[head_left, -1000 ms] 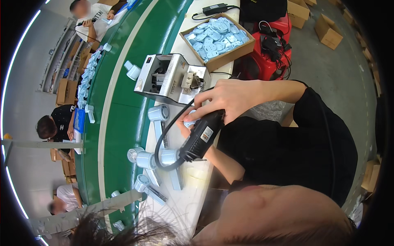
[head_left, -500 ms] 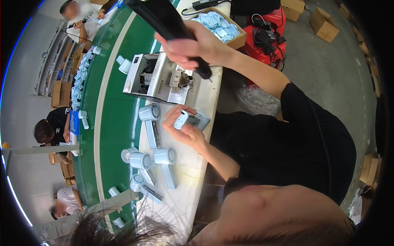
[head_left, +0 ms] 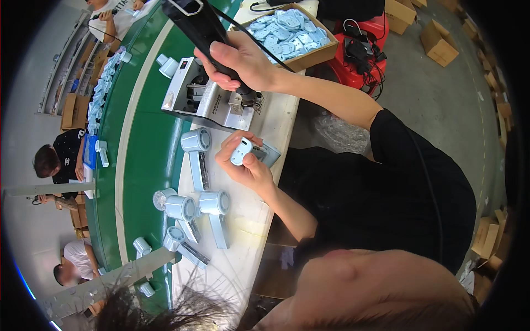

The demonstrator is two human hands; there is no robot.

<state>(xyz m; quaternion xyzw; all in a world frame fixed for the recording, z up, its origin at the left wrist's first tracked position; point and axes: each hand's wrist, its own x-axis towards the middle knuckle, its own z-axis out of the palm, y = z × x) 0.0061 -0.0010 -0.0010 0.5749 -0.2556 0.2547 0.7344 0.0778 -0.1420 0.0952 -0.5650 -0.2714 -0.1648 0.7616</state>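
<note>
While both hands clamp tools, cardboard box [head_left: 309, 55] full of pale blue parts [head_left: 287, 27].

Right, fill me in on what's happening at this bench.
A person at a white bench holds a black power tool raised in the right hand, over a grey machine. The left hand grips a small pale-blue part. More blue fan-like pieces lie beside the green conveyor.
</note>
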